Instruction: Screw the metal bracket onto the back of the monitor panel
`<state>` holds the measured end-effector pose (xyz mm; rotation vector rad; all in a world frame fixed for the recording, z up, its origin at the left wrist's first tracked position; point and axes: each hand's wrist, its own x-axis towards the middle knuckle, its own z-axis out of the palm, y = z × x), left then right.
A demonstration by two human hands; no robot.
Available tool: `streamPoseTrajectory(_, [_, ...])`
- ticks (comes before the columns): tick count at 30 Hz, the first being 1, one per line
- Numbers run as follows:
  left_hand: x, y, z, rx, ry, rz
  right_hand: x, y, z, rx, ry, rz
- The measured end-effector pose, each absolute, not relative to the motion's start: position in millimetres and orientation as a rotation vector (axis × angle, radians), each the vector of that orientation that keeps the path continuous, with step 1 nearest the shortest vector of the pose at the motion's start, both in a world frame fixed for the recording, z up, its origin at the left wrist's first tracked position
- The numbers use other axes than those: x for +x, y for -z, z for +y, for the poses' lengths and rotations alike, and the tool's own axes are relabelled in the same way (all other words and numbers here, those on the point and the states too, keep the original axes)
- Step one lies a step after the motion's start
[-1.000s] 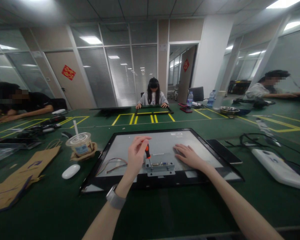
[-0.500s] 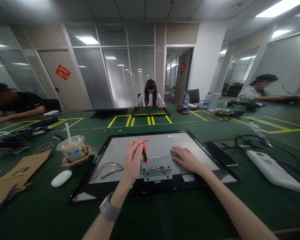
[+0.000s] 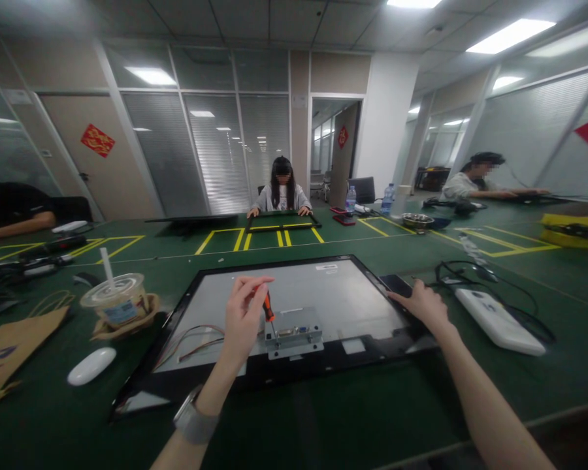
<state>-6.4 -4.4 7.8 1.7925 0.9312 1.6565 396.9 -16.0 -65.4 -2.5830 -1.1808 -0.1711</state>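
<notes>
A flat monitor panel (image 3: 333, 294) lies face down on the green table, its black frame towards me. My left hand (image 3: 242, 316) is closed round a small orange-handled screwdriver (image 3: 267, 307), whose tip stands on the metal connector bracket (image 3: 294, 339) near the panel's front edge. Thin coloured wires (image 3: 196, 339) run across the panel left of that hand. My right hand (image 3: 421, 301) rests at the panel's right edge, fingers stretched towards a dark phone (image 3: 396, 284); it holds nothing.
A lidded drink cup with a straw (image 3: 115, 301), a white mouse (image 3: 91, 365) and a brown paper bag (image 3: 10, 346) lie left. A white device (image 3: 497, 321) with black cables lies right. Three other people sit at the table's far side, left end and right end.
My right hand has left the panel's middle beside the bracket and moved right to the panel's edge by the phone. The view has swung to the right. My left hand keeps the screwdriver on the bracket.
</notes>
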Motion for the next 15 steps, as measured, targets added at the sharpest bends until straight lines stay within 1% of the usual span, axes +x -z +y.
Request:
streamPoseTrajectory(8, [-7.1,-7.9,-3.6,1.789,-1.654,0.972,421.1,75.2,-8.9,-2.478,0.098,-1.214])
streamPoseTrajectory(15, [-5.0,-9.1,-5.0,1.775,-1.650,0.967,425.7,71.2,-3.8,-2.522,0.045,-1.215])
